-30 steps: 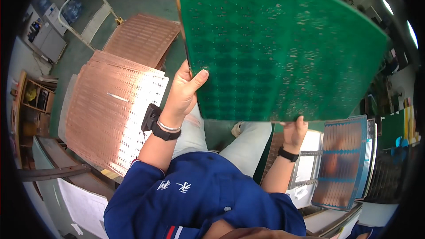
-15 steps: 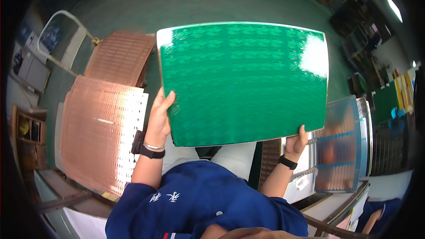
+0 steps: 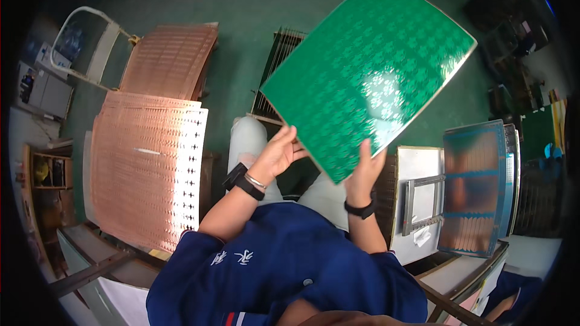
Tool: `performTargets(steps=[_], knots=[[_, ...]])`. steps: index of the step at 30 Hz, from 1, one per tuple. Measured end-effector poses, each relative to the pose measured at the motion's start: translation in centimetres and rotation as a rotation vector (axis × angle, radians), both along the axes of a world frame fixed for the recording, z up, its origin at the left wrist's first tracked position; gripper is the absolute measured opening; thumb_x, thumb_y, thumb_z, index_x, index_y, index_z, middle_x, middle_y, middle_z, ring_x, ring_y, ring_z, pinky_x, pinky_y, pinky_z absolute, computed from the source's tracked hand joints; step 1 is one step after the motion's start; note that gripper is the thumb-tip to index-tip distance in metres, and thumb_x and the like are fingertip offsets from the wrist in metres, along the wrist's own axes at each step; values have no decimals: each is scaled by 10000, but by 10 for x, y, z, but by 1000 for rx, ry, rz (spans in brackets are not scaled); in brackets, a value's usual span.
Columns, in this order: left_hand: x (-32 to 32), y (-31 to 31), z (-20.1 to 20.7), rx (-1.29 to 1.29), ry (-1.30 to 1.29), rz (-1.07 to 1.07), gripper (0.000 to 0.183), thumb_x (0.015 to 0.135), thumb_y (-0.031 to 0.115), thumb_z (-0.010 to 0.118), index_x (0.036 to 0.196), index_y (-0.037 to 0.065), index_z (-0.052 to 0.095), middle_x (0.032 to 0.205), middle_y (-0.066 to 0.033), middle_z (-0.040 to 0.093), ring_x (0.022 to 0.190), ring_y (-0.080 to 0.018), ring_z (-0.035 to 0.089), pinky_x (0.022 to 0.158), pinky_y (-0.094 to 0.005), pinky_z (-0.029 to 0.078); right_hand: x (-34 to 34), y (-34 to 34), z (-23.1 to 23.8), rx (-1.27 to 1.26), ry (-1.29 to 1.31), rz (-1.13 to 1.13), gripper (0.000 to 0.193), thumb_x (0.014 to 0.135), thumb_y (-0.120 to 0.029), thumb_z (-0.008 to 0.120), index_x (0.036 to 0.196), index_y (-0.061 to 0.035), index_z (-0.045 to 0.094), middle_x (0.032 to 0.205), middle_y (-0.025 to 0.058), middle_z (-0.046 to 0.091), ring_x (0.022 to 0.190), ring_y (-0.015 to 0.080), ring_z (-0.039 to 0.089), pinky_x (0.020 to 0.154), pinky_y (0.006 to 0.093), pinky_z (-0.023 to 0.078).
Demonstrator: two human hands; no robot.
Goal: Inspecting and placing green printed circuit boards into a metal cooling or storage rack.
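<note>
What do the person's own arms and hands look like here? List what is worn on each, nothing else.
Both forearms are bare below short dark blue sleeves of a top with small white markings near the left shoulder. The left hand has a black wristband and a thin silver bangle at the wrist. The right hand has a single black wristband. No gloves on either hand.

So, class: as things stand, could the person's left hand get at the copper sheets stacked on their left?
Probably yes, but not freely: the left hand is gripping the green board. The copper sheets lie close on that side with nothing between.
</note>
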State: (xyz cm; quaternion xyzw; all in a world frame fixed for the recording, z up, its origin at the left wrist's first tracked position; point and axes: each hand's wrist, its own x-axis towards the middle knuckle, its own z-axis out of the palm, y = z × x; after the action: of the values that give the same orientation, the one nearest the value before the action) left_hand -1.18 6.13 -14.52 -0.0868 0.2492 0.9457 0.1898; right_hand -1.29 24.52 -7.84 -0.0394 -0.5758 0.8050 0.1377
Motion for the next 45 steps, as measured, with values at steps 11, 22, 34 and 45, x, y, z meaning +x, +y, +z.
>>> performTargets(steps=[11, 22, 34, 45], knots=[[17, -63, -81, -2082, 339, 241, 219, 793, 33, 534, 941, 122, 669, 1167, -63, 541, 1247, -291, 355, 1035, -548, 174, -108, -19, -92, 679, 82, -136, 427, 899, -63, 469, 1295, 64, 373, 1157, 244, 553, 1001, 266, 583, 827, 301, 436], [7, -79, -76, -2177, 290, 214, 191, 748, 45, 554, 876, 138, 661, 1128, -11, 568, 1230, -276, 386, 1034, -525, 206, -178, -63, -175, 800, -195, -7, 442, 875, 14, 442, 1311, 36, 372, 1202, 253, 520, 1055, 333, 551, 868, 328, 430], [0, -80, -72, -2213, 245, 135, 195, 723, 32, 562, 855, 151, 644, 1114, 11, 579, 1201, -287, 409, 1025, -504, 241, -221, -88, -285, 1227, -209, 130, 564, 855, -11, 474, 1384, -102, 300, 1331, 231, 391, 1208, 374, 398, 969, 485, 338], [5, -83, -71, -2214, 245, 121, 214, 696, 55, 570, 855, 171, 654, 1112, 10, 569, 1202, -283, 405, 1031, -515, 230, -197, -114, -291, 1519, -419, 243, 334, 801, -159, 579, 1122, -71, 606, 1502, 111, 75, 1375, 305, 93, 1066, 560, 84]])
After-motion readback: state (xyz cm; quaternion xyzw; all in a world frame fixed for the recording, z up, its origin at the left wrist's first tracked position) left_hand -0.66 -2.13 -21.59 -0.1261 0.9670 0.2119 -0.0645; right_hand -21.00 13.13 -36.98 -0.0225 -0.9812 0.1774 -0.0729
